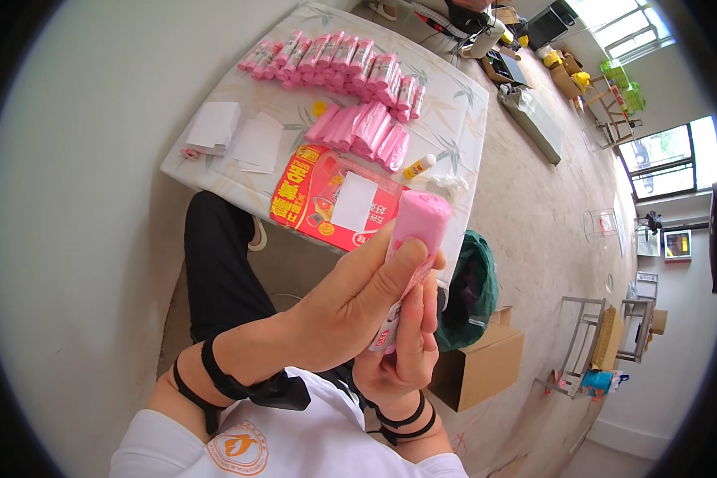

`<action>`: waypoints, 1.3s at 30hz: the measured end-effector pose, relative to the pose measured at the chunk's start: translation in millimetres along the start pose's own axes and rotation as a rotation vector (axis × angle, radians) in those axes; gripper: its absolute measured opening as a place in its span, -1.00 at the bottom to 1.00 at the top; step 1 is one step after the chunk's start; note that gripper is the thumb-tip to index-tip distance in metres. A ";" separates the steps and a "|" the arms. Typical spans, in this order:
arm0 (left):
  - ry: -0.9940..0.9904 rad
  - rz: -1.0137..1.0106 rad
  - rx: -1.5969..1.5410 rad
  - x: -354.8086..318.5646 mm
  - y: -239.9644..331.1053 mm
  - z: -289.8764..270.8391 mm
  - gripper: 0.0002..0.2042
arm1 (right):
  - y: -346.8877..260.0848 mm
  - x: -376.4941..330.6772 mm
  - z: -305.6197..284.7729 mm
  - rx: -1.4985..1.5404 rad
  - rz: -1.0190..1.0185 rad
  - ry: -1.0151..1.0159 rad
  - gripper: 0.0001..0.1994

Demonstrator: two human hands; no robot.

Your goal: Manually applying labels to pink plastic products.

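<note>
A pink roll of plastic bags (pixel 424 217) is held up before my chest, tilted, with a printed paper label partly visible low on its side. My left hand (pixel 338 307) wraps round it from the left, thumb pressed on its front. Lower down and to the right, my right hand (pixel 406 354) also grips the roll, its fingers bent against the label side. Behind them, on the table, lies a red printed cardboard sheet (pixel 299 201) bearing a white paper slip (pixel 353 201). A white glue bottle with a yellow band (pixel 419 166) rests beyond the sheet.
Labelled pink rolls (pixel 342 54) are piled at the table's far side, with plain pink rolls (pixel 358 131) nearer. White paper stacks (pixel 215 125) sit at left; crumpled tissue (pixel 452 182) at right. Beside the table stand a green bag (pixel 474 295) and a cardboard box (pixel 490 366).
</note>
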State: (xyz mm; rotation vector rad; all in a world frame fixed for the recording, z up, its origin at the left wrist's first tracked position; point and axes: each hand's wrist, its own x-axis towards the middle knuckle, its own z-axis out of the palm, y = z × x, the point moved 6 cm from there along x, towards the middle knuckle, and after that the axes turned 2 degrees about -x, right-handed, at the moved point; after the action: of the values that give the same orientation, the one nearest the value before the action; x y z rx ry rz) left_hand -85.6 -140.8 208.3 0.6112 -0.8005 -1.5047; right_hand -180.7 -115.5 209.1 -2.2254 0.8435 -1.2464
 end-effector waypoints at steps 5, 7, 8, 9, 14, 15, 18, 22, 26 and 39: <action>-0.055 -0.076 -0.018 0.4 -2.5 -0.9 -0.63 | -1.6 -1.0 0.0 -0.027 0.002 -0.016 -0.41; -0.091 -0.093 -0.010 0.8 -2.3 -0.5 -0.59 | -1.6 -2.3 0.1 -0.035 0.004 0.003 -0.42; -0.105 -0.093 -0.003 1.1 -1.7 0.3 -0.56 | -1.9 -3.3 2.0 -0.068 0.003 -0.016 -0.42; -0.119 -0.092 0.005 1.3 -1.0 1.2 -0.54 | -2.2 -3.9 3.5 -0.092 -0.011 -0.030 -0.42; -0.098 -0.042 0.318 1.4 5.8 3.1 -0.35 | -1.4 -6.5 5.2 -0.120 -0.017 -0.049 -0.41; -0.088 -0.078 0.305 3.1 3.6 2.7 -0.35 | -1.8 -6.6 4.4 -0.122 -0.025 -0.053 -0.41; -0.115 0.019 0.439 6.6 7.2 6.8 -0.41 | -1.7 -6.4 3.5 -0.128 -0.026 -0.072 -0.40; -0.080 -0.060 0.272 8.2 -0.1 6.7 -0.69 | -0.9 -6.1 4.4 -0.132 -0.020 -0.084 -0.39; -0.074 -0.059 0.194 10.1 -2.8 7.2 -0.82 | -0.3 -6.7 5.0 -0.164 -0.020 -0.054 -0.37; -0.043 -0.123 0.136 12.9 -14.2 5.1 -0.67 | 4.2 -8.0 2.8 -0.145 0.045 -0.011 -0.34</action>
State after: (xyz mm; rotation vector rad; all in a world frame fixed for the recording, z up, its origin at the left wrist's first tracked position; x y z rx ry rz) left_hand -99.7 -153.0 201.4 0.7422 -0.9175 -1.5886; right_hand -182.7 -112.6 200.3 -2.3103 1.0029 -1.1852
